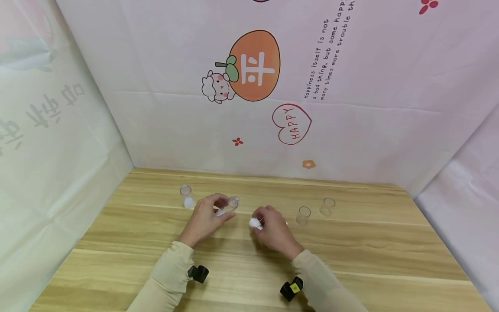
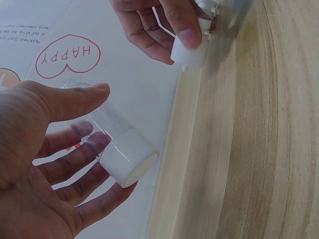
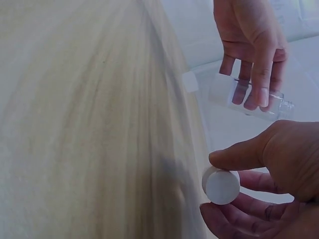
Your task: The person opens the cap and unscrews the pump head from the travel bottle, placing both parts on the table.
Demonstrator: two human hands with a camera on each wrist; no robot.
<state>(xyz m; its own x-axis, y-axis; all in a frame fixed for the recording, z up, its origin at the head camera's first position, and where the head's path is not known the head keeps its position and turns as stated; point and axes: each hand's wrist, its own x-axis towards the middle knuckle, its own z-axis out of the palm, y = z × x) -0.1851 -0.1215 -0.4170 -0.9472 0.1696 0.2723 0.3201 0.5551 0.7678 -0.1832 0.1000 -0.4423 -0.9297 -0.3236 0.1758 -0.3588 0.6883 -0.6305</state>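
My left hand (image 1: 205,220) holds a small clear bottle (image 2: 112,122) between thumb and fingers. The bottle's lower end is white, and its narrow threaded neck (image 3: 286,108) shows uncovered in the right wrist view. A short way to the right, my right hand (image 1: 274,229) pinches a white cap-like piece (image 3: 222,187), round and flat on the end facing the right wrist camera. From the left wrist view this white piece (image 2: 190,52) looks cylindrical, with a small nub at its lower edge. Fingers cover the rest of it.
Left of my left hand, another clear bottle (image 1: 186,190) with a white end stands on the wooden table (image 1: 241,277). To the right of my right hand are two clear cups (image 1: 303,215), one slightly farther back. A printed white cloth (image 1: 187,138) hangs behind the table.
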